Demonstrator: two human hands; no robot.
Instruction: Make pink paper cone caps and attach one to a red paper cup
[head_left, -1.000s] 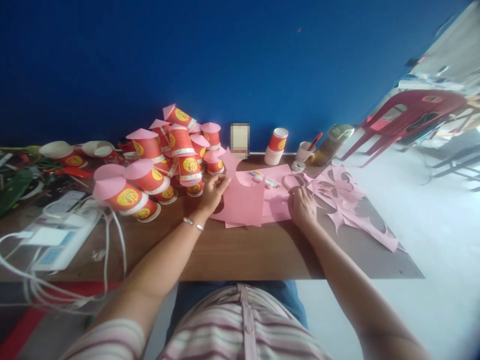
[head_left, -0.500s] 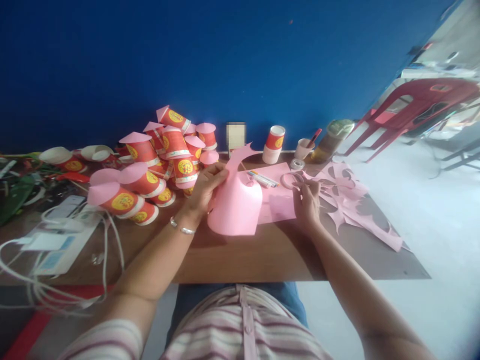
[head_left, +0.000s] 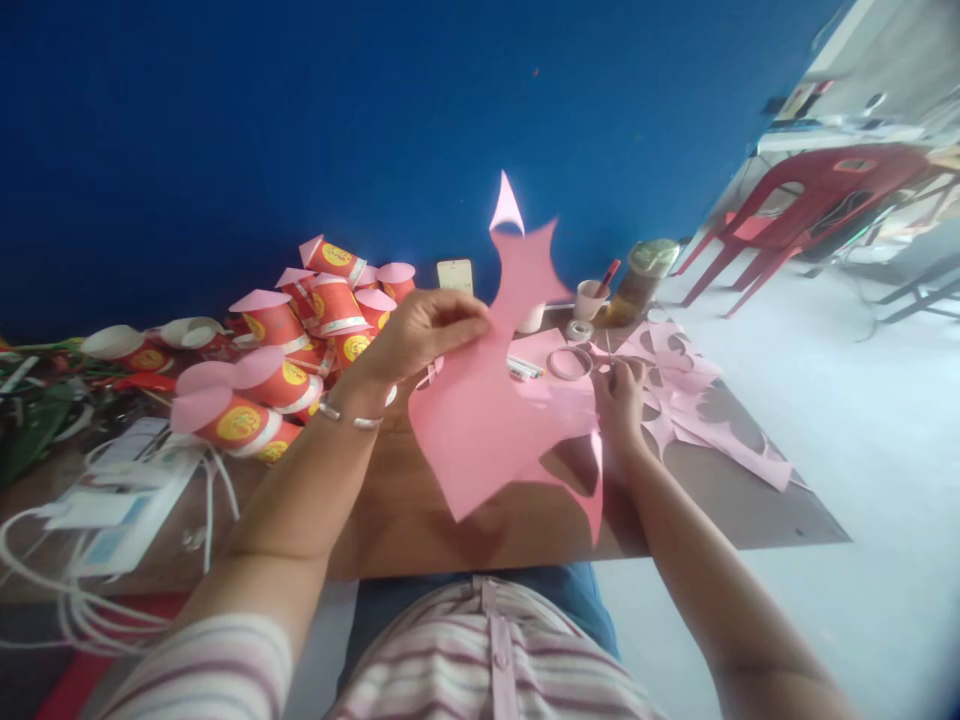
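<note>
1. Left hand (head_left: 431,335): thumb and fingers pinched on cut pink paper (head_left: 480,430), held up over the table (head_left: 390,535), pointed tips reaching up against the blue wall (head_left: 300,120). Lower tips hang towards the near edge; cannot tell whether they belong to one piece or several.
2. Right hand (head_left: 624,400): fingers curled, low over the table, right of the raised paper. Its grip is too small to read; cannot tell what it holds.
3. In the way: the raised paper covers most of a white cup (head_left: 532,318) and the left ends of the markers (head_left: 529,368). Left hand overlaps the foot of the phone (head_left: 455,275), upright by the wall.
4. Just beyond the right hand: pink ring (head_left: 570,377), small tape roll (head_left: 580,338), small cup (head_left: 590,303) with a red pen (head_left: 610,274) leaning in it, lidded jar (head_left: 643,282).
5. Right of the right hand: pink scraps (head_left: 690,375) spread towards the table's end; red chair (head_left: 825,190) well apart, beyond.
6. Left side: red cups (head_left: 334,303) piled, many with pink cone tops, behind the left forearm. Nearer: white power strip (head_left: 142,500), cables (head_left: 210,490) looping over the table edge.
</note>
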